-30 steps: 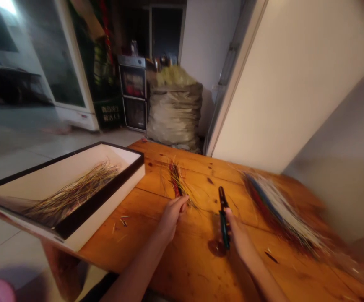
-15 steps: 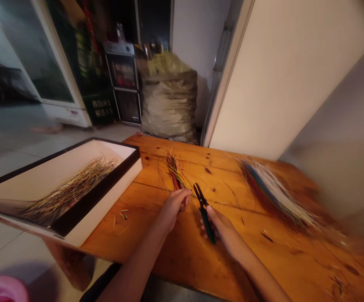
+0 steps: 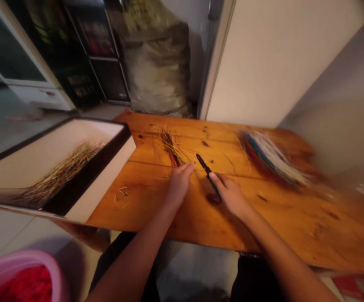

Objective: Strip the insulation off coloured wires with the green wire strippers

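The right hand (image 3: 230, 195) was closed around black-handled pliers (image 3: 207, 174), tips pointing away, just beside the left hand (image 3: 179, 184). The left fingers (image 3: 186, 170) lay drawn together at the near end of a slim red-and-green wire bundle (image 3: 171, 149); any grip could not be determined. That bundle sat nearer the far edge of the orange wooden tabletop (image 3: 295, 222). A fanned white, blue and red wire bundle (image 3: 271, 158) lay to the right, with open wood along the near edge. A white black-rimmed box (image 3: 100, 197) of fine yellowish wires (image 3: 62, 172) stood at the left edge.
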A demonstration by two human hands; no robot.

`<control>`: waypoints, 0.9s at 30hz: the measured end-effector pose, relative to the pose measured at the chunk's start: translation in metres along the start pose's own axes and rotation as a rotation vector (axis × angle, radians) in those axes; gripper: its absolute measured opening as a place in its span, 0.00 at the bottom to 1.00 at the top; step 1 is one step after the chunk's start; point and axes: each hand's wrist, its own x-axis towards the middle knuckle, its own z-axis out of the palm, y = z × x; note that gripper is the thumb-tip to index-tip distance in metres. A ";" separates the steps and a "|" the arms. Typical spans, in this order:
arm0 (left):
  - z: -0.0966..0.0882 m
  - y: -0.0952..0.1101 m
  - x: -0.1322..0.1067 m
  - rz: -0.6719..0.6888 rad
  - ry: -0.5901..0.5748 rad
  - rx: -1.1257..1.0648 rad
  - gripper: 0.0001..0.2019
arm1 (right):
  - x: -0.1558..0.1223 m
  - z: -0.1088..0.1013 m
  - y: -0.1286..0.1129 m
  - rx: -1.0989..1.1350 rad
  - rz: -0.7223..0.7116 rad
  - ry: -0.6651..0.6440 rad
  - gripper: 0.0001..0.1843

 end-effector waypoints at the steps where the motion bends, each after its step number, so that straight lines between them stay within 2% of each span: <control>1: 0.006 -0.004 -0.001 0.012 0.036 0.015 0.16 | 0.001 -0.003 0.003 -0.068 -0.002 0.022 0.27; 3: 0.017 -0.011 -0.004 0.035 0.082 0.019 0.16 | 0.003 -0.008 0.009 -0.187 0.002 0.034 0.27; 6: 0.025 -0.016 -0.010 0.062 0.079 0.025 0.17 | 0.008 -0.018 0.022 -0.251 0.026 0.059 0.30; 10: 0.017 -0.007 -0.015 0.104 0.005 0.028 0.17 | 0.020 -0.037 0.052 -0.144 0.237 0.209 0.35; 13: 0.007 0.004 -0.012 0.094 -0.020 0.007 0.16 | 0.022 -0.046 0.068 0.022 0.284 0.291 0.35; 15: 0.004 0.008 -0.008 0.079 -0.004 0.002 0.17 | 0.016 -0.046 0.068 0.149 0.280 0.243 0.34; 17: 0.004 0.010 -0.004 0.064 -0.009 0.011 0.18 | 0.006 -0.041 0.058 0.241 0.267 0.125 0.33; 22: 0.018 0.005 -0.005 0.021 -0.072 0.024 0.18 | -0.016 -0.022 0.026 0.397 0.174 -0.136 0.30; 27: 0.025 -0.006 -0.006 0.027 -0.150 -0.032 0.19 | -0.019 -0.012 0.022 0.450 0.113 -0.204 0.30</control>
